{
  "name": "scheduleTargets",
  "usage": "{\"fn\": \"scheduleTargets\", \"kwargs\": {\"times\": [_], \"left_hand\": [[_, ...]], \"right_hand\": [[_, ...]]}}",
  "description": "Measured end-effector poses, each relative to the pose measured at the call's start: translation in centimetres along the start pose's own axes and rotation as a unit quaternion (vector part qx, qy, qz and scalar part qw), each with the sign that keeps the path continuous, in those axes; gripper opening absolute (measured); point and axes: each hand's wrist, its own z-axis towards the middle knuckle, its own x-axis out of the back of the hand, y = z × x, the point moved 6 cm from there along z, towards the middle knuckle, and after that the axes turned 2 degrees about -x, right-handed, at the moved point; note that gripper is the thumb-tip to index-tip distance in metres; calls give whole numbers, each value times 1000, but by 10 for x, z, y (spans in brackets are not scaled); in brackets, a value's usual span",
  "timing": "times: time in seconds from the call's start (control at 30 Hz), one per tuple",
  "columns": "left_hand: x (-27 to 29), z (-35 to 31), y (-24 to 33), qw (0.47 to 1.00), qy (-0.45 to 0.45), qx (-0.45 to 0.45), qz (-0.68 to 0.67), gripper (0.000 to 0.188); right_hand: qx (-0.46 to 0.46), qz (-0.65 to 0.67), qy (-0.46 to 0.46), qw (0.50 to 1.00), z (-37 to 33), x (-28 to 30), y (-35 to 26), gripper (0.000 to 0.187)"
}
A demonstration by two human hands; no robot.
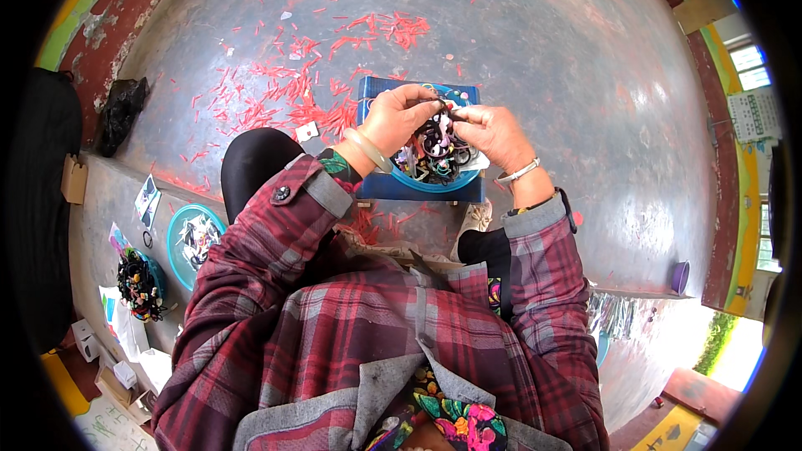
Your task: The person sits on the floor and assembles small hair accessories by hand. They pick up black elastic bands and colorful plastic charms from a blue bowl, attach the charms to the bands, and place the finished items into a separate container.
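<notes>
Both hands work above a light blue basin (423, 187) heaped with dark elastic hair ties (428, 159), some bearing white, pink and purple bits. My left hand (393, 121) is at the basin's upper left, with thumb and fingers pinched together. Across from it, my right hand (494, 139) pinches from the right. Between the fingertips is a small dark strand (444, 108) that looks like a hair tie; its exact form is partly hidden. Under the basin stands a low dark blue table (376, 190).
Red strips (301, 88) litter the grey floor beyond the table. At left are a basin of white pieces (178, 250), a tub of dark hair ties (138, 286) and a black plastic bag (123, 117). A purple cup (680, 277) stands far right.
</notes>
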Motion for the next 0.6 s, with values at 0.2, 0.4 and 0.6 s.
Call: {"fn": "scheduleTargets", "kwargs": {"times": [0.2, 0.4, 0.6], "left_hand": [[-4, -1, -2, 995, -37, -38, 89, 16], [-3, 1, -22, 989, -74, 126, -33, 16], [-5, 2, -21, 991, -76, 90, -56, 17]], "right_hand": [[62, -135, -82, 986, 0, -7, -2, 18], [44, 52, -46, 997, -4, 2, -7, 19], [30, 125, -32, 991, -4, 14, -9, 17]]}}
